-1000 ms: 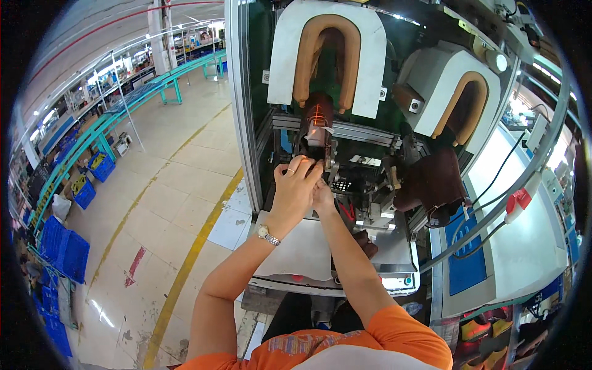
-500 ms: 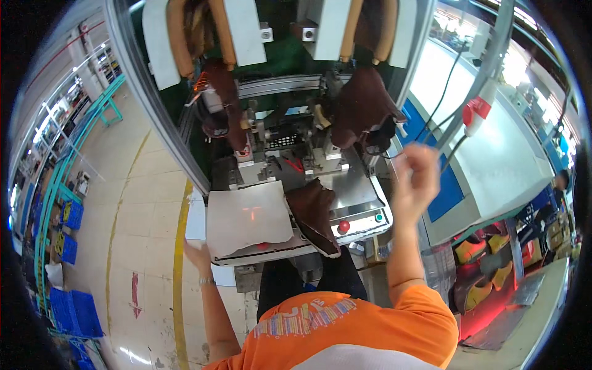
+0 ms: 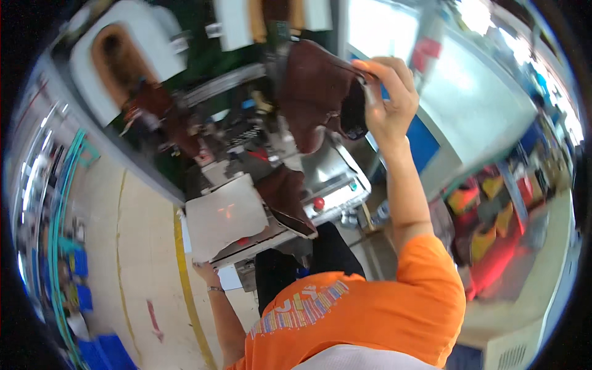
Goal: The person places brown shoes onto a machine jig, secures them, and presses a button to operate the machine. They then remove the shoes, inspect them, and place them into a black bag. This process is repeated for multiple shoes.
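A brown leather boot upper [image 3: 311, 86] sits on the right-hand station of the machine. My right hand [image 3: 390, 102] pinches the top edge of its dark-lined opening between thumb and fingers. At the left front corner of the machine table is my left hand [image 3: 205, 271], just below a white sheet [image 3: 225, 216]; its fingers are too small and partly hidden to read. Beside that sheet a second brown leather upper [image 3: 287, 200] lies folded, its lower end over the table's front edge. Another brown upper [image 3: 157, 111] hangs at the left-hand station, blurred.
Padded tan-and-white clamps [image 3: 120, 65] hang above the stations. A red button [image 3: 318, 204] is on the table's front panel. To the right stand a pale machine cabinet [image 3: 481, 92] and a rack with red and yellow pieces [image 3: 487, 209]. Blue crates [image 3: 111, 353] are on the floor at far left.
My right hand has moved up and inward from beside the machine and taken hold of the right-hand upper's edge. My left hand stays by the table corner. The whole view has turned and shifted.
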The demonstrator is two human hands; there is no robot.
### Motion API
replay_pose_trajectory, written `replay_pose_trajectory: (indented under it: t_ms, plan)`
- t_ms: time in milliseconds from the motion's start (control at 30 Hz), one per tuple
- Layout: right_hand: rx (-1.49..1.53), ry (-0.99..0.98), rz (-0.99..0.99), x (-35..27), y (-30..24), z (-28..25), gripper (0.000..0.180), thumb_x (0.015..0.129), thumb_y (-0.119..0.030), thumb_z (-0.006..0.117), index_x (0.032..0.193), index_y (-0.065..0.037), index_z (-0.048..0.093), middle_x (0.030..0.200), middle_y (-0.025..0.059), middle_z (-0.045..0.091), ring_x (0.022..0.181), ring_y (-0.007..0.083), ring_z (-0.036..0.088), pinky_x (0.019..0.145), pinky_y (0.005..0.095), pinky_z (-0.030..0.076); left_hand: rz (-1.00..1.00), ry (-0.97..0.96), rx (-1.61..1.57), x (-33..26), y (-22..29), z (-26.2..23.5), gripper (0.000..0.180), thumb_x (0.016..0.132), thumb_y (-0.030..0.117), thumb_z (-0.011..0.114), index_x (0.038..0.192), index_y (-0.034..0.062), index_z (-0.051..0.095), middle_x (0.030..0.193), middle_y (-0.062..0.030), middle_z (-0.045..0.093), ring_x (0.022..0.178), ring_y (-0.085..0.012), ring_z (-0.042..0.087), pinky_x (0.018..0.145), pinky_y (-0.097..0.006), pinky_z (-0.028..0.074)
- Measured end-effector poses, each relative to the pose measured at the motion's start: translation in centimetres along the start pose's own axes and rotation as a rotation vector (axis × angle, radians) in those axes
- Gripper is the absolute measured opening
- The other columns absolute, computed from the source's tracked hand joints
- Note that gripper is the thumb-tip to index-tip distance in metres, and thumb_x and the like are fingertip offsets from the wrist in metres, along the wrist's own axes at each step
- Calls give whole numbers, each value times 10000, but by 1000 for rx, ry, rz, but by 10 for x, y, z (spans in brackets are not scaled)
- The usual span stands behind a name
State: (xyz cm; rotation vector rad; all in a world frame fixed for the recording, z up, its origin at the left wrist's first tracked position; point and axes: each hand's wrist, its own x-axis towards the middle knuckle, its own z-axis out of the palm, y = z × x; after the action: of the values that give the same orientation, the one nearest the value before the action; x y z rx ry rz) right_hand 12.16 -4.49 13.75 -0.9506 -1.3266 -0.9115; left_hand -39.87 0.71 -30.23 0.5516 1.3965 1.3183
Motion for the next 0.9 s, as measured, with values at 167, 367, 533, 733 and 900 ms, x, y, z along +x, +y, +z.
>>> replay_pose_trajectory:
  t_ms: [167,367,533,733,900]
  plan:
    - [107,-160,99,-11,-25,-73,273,603,79,610,826,-73,648,807,75,580,724,216,571,622,283,453,-170,139,-106,28,17,-8,411,775,380,522,1102,135,475,1132,-70,495,1087,-256,440,828,-461,388]
    - [-59,-499,268,-53,-34,-148,242,618,28,567,816,-107,599,742,19,506,666,211,506,627,309,374,873,671,845,-29,78,42,487,775,294,593,1178,64,445,1199,-116,475,1097,-268,461,912,-466,351]
    - [-135,-610,246,-66,-44,-161,156,622,-30,584,768,-83,594,740,32,507,633,233,500,604,329,392,1376,-19,266,-201,127,210,499,783,102,608,1216,-28,396,1245,-150,451,1148,-282,431,1001,-442,301]
    - [-183,-600,329,-57,-49,-115,57,612,-75,572,655,-41,562,690,99,531,632,305,540,581,402,426,620,-1366,101,-333,30,355,756,684,183,752,1271,-22,324,1302,-138,350,1228,-237,306,1005,-403,277]
    - [-140,-478,288,-71,-43,-159,628,663,-389,682,1137,-27,485,1017,163,535,895,346,528,756,374,432,-169,-1070,-186,-330,-7,382,410,817,230,592,1155,39,459,1172,-53,493,1058,-191,484,949,-376,350]
